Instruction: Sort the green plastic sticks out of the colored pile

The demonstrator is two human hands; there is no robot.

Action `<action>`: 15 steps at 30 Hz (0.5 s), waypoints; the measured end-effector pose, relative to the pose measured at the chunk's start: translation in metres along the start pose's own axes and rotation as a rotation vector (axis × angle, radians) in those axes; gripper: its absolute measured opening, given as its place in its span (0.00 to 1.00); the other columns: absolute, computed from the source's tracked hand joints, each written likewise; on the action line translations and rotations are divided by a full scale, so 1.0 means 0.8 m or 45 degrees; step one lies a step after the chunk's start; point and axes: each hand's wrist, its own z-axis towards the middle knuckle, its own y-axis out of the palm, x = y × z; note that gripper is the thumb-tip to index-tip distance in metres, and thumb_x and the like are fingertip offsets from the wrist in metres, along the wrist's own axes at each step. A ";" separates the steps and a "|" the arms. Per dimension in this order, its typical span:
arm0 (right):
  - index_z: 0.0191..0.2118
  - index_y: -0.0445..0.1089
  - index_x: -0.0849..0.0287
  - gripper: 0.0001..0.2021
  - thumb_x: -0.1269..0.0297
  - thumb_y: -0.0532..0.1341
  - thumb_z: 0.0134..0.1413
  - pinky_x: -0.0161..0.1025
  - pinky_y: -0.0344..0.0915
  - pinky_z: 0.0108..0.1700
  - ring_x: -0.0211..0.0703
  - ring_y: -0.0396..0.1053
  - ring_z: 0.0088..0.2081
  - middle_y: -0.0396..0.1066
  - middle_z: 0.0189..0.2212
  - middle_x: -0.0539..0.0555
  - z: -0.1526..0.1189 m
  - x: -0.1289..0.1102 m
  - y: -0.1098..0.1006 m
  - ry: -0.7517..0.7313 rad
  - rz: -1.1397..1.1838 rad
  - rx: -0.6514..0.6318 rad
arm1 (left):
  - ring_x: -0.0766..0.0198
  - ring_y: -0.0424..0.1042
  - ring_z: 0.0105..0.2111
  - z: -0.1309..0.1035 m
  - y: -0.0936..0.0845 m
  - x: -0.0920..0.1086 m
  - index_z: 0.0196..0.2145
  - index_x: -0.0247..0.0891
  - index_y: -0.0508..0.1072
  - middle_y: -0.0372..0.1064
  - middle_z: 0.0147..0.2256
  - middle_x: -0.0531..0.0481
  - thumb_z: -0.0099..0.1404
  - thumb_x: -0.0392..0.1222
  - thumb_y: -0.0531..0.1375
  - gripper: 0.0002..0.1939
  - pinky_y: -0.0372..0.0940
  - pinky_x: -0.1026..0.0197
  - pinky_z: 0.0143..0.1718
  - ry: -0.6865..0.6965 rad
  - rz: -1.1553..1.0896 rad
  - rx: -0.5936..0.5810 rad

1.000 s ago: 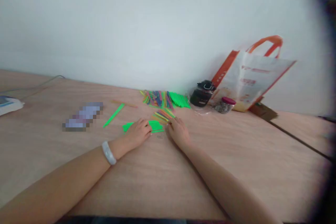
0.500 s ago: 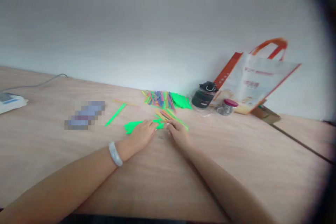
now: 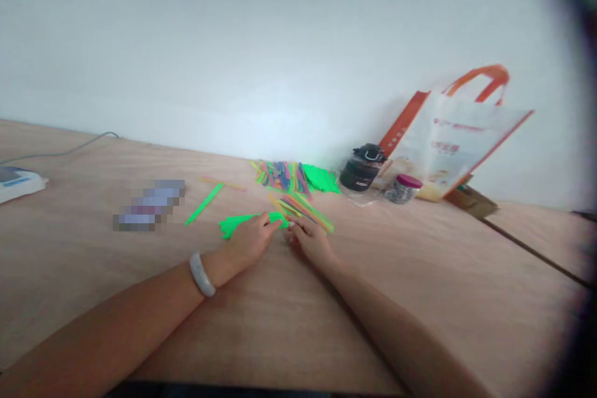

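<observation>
My left hand (image 3: 249, 239), with a pale bangle (image 3: 202, 274) on its wrist, is wrapped over a bundle of bright green strips (image 3: 230, 224) lying on the table. The strips stick out on both sides of that hand. At the bundle's right end, the fingertips of my right hand (image 3: 313, 240) are pinched together against the strip ends. Just behind the right hand lies a loose pile of yellow, orange and dark strips (image 3: 308, 208). Farther back are a mixed-colour pile of strips (image 3: 282, 176) and a fanned green pile (image 3: 321, 178).
Left of the bundle lie two green strips (image 3: 204, 203), a thin orange strip (image 3: 224, 184) and a blurred-out phone-like object (image 3: 152, 204). A white device (image 3: 21, 183) with a cable is far left. A black bottle (image 3: 361, 169), red-lidded jar (image 3: 403, 189) and shopping bag (image 3: 459, 140) stand back right.
The green strips are gathered more tightly; their right ends, spread between my hands before, now line up. My right fingers have shifted slightly left against them.
</observation>
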 end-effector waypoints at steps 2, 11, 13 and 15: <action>0.42 0.73 0.54 0.15 0.58 0.52 0.55 0.38 0.65 0.25 0.39 0.65 0.23 0.68 0.22 0.50 0.000 0.001 0.001 0.001 0.009 -0.011 | 0.62 0.67 0.36 0.000 0.000 0.000 0.52 0.41 0.65 0.65 0.37 0.47 0.68 0.35 0.46 0.18 0.64 0.62 0.36 0.002 0.008 0.011; 0.44 0.72 0.56 0.16 0.60 0.53 0.54 0.37 0.66 0.24 0.38 0.65 0.22 0.69 0.25 0.51 -0.002 -0.003 0.003 0.117 0.160 -0.077 | 0.62 0.67 0.36 0.000 0.002 -0.003 0.52 0.42 0.66 0.65 0.37 0.48 0.69 0.36 0.46 0.17 0.63 0.63 0.36 0.016 0.051 0.020; 0.44 0.72 0.56 0.16 0.61 0.52 0.54 0.37 0.66 0.25 0.39 0.66 0.23 0.69 0.25 0.51 -0.003 -0.003 0.004 0.109 0.133 -0.085 | 0.62 0.66 0.36 0.000 0.003 -0.004 0.52 0.42 0.66 0.64 0.37 0.48 0.69 0.36 0.46 0.17 0.63 0.63 0.35 0.017 0.094 -0.005; 0.45 0.72 0.55 0.16 0.62 0.52 0.54 0.38 0.67 0.26 0.40 0.67 0.24 0.70 0.26 0.51 -0.004 -0.004 0.006 0.086 0.093 -0.087 | 0.61 0.66 0.35 -0.001 0.005 -0.004 0.51 0.41 0.66 0.64 0.37 0.48 0.69 0.36 0.46 0.17 0.62 0.62 0.34 0.026 0.123 -0.025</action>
